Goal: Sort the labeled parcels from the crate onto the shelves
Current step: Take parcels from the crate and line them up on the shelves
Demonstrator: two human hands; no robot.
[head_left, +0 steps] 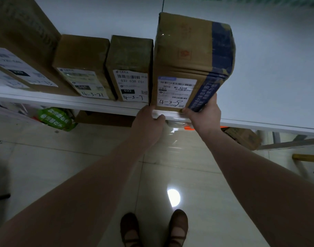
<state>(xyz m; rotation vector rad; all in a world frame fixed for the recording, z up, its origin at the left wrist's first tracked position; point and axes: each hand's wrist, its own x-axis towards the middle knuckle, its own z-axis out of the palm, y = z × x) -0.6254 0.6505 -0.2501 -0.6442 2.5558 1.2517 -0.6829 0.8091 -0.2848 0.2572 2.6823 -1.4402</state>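
Observation:
A tall brown cardboard parcel with a blue taped side and a label marked 4-3-8 stands on the white shelf, its front edge at the shelf lip. My left hand holds its lower left corner, thumb curled under the front edge. My right hand grips the lower right corner, fingers up the blue side. To its left, touching it, stands the parcel marked 4-3-7, then the one marked 4-3-21. The crate is out of view.
A larger box fills the shelf's far left. Right of the held parcel the shelf is bare. Below the shelf lie a green bag, cardboard boxes and an orange item. A glossy tiled floor and my feet are below.

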